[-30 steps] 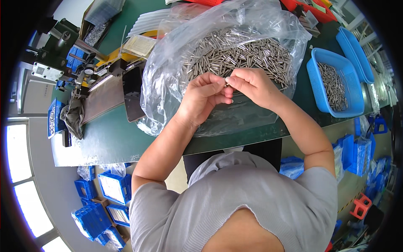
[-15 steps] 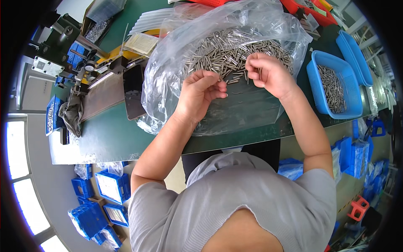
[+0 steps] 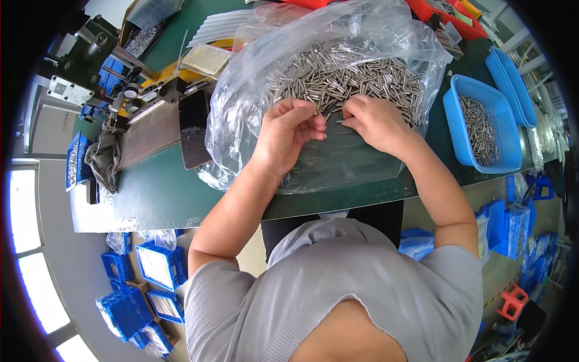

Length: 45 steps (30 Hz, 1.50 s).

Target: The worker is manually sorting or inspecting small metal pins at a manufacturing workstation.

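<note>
The small metal pins (image 3: 344,81) heaped on the clear plastic bag (image 3: 253,114) are being sorted at the heap's near edge, the left hand (image 3: 288,134) curling loosely shut on a few while the right hand (image 3: 375,123) is pinching singles, best kept low.

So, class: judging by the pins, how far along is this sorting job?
Done: a modest batch of pins lies in the blue tray. In hand: the left hand and right hand pick at the near edge of the pin heap on the clear bag. Left: most of the heap, so it looks early.
</note>
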Available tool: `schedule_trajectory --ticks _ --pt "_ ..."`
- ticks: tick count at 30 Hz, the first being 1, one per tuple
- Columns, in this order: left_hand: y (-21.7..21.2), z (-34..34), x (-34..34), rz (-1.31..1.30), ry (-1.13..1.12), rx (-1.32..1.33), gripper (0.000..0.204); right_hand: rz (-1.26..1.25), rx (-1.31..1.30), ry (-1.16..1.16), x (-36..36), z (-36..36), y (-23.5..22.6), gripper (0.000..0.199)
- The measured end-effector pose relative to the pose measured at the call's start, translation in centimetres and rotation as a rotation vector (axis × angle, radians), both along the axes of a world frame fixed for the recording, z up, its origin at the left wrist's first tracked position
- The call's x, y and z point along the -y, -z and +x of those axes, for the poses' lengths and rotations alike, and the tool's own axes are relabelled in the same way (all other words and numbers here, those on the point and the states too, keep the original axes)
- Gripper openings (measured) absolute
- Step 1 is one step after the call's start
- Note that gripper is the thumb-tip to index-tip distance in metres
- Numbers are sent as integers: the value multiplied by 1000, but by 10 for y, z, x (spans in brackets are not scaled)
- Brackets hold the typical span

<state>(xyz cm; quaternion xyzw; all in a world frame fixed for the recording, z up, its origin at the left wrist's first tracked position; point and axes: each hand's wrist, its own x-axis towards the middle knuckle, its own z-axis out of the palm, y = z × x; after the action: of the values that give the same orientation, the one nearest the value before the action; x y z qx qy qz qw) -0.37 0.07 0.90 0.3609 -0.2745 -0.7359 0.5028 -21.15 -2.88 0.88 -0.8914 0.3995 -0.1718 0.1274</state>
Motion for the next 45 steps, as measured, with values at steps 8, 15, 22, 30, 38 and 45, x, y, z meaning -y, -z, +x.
schedule_trajectory --ticks 8,15,22,30,38,45 --pt "0 -1 0 11 32 16 8 -190 -126 20 -5 4 3 14" --pt "0 0 0 12 24 23 8 -252 -204 35 -3 3 15 13" --pt "4 -1 -1 -8 138 48 9 461 379 -32 -6 2 -16 12" --pt "3 -6 -2 -12 191 84 9 541 389 -51 -6 2 -23 8" --pt "2 -7 -2 -16 198 128 9 517 430 -44 -7 2 -23 7" --pt "5 -7 -4 -35 226 44 8 698 635 -73 -7 11 -18 11"
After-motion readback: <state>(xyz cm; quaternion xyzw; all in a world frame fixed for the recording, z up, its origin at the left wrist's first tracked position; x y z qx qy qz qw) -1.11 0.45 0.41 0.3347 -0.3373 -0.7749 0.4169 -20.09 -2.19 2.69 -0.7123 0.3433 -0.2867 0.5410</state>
